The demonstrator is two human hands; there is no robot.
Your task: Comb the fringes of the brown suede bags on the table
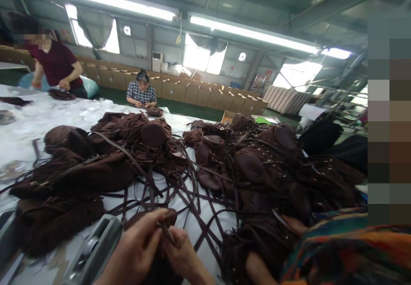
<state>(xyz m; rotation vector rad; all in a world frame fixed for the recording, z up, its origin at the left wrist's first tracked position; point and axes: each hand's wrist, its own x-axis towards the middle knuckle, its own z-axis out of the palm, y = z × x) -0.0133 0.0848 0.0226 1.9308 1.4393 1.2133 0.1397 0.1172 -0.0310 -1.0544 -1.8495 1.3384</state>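
Both hands meet at the bottom centre, close together over a dark brown bag point(168, 217) that they partly cover. My left hand point(138, 244) pinches a narrow brown strap point(168, 232) between thumb and fingers. Gripping the same strap from the other side, my right hand point(184, 250) has its fingers curled in. Which part of the bag the strap joins is hidden by the hands. Just beyond lie crossing brown straps point(189, 195) on the white table surface point(210, 223). A heap of brown fringed bags point(96, 169) is to the left.
More brown bags point(257, 165) are piled on the right, where a co-worker's patterned sleeve point(337, 242) and hand reach in. A grey metal device point(93, 250) stands left of my hands. Two people point(141, 92) work across the table, before rows of cardboard boxes point(192, 92).
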